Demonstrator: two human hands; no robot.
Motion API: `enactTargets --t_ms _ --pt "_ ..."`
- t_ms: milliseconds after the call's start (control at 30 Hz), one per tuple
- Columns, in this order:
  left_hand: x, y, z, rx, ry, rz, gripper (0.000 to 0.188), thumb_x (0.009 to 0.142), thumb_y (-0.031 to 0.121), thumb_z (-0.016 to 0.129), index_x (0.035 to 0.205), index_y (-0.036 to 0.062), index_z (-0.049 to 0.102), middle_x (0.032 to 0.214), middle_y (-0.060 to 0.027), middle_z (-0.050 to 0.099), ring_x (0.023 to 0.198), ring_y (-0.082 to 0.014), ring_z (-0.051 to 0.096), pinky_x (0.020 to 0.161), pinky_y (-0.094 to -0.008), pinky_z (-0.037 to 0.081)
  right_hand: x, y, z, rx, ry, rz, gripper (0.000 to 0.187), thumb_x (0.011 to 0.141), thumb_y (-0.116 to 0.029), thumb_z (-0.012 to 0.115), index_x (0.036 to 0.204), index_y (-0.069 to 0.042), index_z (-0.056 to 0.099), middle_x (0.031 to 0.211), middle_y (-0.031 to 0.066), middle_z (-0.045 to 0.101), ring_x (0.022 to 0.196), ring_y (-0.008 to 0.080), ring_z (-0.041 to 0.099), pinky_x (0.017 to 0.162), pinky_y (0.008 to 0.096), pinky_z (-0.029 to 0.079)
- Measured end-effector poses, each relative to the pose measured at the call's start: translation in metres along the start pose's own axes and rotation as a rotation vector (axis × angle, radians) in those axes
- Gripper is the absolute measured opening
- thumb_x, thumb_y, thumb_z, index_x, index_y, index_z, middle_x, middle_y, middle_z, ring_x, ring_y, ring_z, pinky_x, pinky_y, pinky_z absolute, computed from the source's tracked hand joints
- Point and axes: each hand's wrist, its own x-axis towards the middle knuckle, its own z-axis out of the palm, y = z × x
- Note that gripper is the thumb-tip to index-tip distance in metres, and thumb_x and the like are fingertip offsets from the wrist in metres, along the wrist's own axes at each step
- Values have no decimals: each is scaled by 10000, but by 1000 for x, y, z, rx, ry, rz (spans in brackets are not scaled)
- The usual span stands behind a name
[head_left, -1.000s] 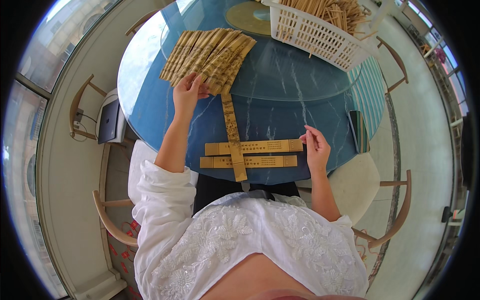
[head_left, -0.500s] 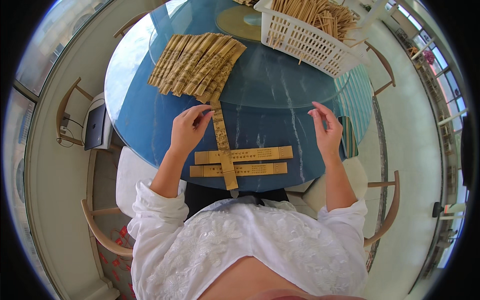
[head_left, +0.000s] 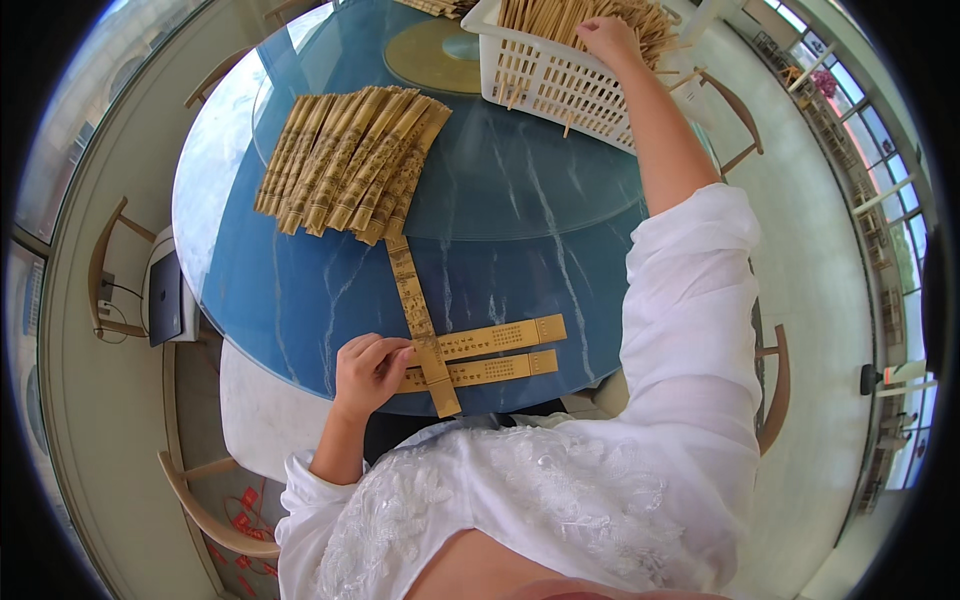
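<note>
Blue round table (head_left: 520, 280) spans frame centre. White basket (head_left: 560, 85) is set at upper right of centre, fanned sleeve stack (head_left: 345, 165) at upper left. Right hand (head_left: 612, 42) is held bunched at the basket top; pinch can't be confirmed. Left hand (head_left: 372, 370) is curled at lower centre by two crosswise sleeves (head_left: 510, 338), overlain by one lengthwise sleeve (head_left: 408, 290); grip can't be confirmed. Sticks (head_left: 540, 15), mostly steep in frame, are nearer the right hand; loose sleeves, the left.

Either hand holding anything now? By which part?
Left hand at left end of upper crosswise strip, right hand at sticks; neither grip can be told.
</note>
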Motion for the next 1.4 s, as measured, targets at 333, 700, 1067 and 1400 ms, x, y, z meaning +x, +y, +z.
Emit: enactTargets --t_ms 333,700,1067,1400 --pt "-2 -6 -3 -86 10 -30 31 796 69 717 785 45 701 528 -25 464 451 -175 452 464 -318 341 56 18 40 -101 -536 237 452 910 -423 669 1202 -80 708 1220 187 665 1029 300 658 851 494 507" --pt "-3 -9 -6 -124 -33 -42 34 777 47 729 776 48 695 544 -32 510 458 -183 489 461 -322 358 56 15 39 -314 -608 196 472 945 -371 646 1274 -33 656 1272 252 624 1066 363 647 820 546 499" --pt "0 -10 -7 -124 -45 -6 55 770 34 730 774 45 676 556 -34 510 446 -186 464 444 -326 337 59 12 32 -462 -722 193 345 917 -240 634 1178 -27 711 1140 268 671 960 343 679 754 518 496" --pt "1 -11 -8 -140 -56 -39 65 773 46 746 780 30 683 551 -34 508 447 -181 482 440 -313 362 80 54 54 -62 -767 313 378 889 -222 711 1242 -90 684 1126 185 704 898 244 700 721 468 534"
